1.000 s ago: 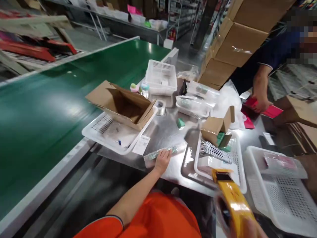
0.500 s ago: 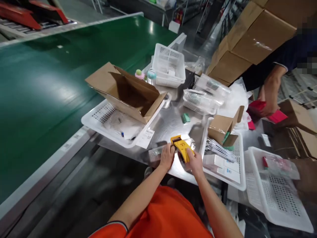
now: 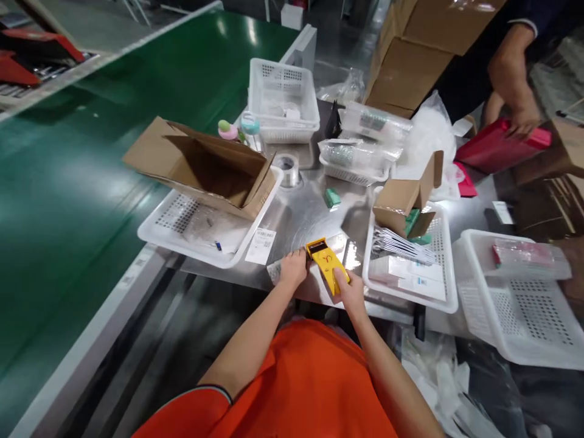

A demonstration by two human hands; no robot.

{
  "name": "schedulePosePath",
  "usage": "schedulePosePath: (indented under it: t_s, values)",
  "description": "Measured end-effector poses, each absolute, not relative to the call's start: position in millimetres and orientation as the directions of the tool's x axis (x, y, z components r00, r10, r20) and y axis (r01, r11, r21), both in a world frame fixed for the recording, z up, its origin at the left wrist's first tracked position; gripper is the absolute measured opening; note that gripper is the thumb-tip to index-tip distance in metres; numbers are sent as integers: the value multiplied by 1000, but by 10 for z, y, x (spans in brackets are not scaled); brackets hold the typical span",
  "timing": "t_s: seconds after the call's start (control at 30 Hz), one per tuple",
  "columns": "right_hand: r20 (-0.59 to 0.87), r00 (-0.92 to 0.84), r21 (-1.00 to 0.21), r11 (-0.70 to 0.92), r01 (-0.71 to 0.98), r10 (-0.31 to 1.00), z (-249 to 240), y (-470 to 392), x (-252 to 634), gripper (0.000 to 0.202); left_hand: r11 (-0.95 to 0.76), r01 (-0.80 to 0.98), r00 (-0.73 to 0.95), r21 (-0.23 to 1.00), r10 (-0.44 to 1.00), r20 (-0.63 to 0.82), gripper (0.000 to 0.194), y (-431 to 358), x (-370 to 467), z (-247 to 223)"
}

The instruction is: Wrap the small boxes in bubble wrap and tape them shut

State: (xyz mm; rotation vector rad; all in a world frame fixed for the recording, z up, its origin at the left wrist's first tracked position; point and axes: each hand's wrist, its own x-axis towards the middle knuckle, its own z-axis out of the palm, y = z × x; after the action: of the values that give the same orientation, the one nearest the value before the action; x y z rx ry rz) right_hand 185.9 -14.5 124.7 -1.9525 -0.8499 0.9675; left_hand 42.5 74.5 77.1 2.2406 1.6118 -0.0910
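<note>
Tape dispenser, shiny metal table, green conveyor alongside, stacked cartons.

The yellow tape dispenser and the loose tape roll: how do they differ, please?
The tape dispenser is yellow; the tape roll is whitish. The dispenser is held in the right hand; the roll sits unheld on the metal table. The dispenser is elongated, the roll round.

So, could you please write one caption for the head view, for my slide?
At a metal table, the right grip holds a yellow tape dispenser while the left grip rests on a transparent packet.
</note>
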Motion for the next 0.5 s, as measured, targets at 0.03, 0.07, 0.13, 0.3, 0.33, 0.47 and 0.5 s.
schedulePosePath:
  t_s: [0.03,0.07,0.13,0.3,0.33,0.47,0.5]
  values:
    - [-340,484,-865,-471,176,806,1250,-243,1851,62,-263,930,332,257,901,-279,46,742,432,779]
    - [-362,479,-868,-476,140,800,1255,-358,1845,61,-255,935,322,249,902,-287,47,740,438,783]
    - [-408,471,-861,-501,86,782,1269,-638,1844,61,-247,941,310,230,904,-296,50,743,445,783]
    - [-505,490,-800,-598,44,711,1224,-1314,1919,61,-251,946,306,206,901,-307,61,754,443,774]
    - [-508,503,-786,-616,61,699,1191,-1355,1935,61,-266,942,320,206,898,-303,62,751,443,780]
    - [-481,530,-736,-650,188,698,1035,-1064,1947,59,-319,926,368,203,882,-295,59,740,443,838]
    - [-488,528,-703,-672,233,695,1007,-921,1943,56,-322,925,371,201,877,-304,59,742,441,857]
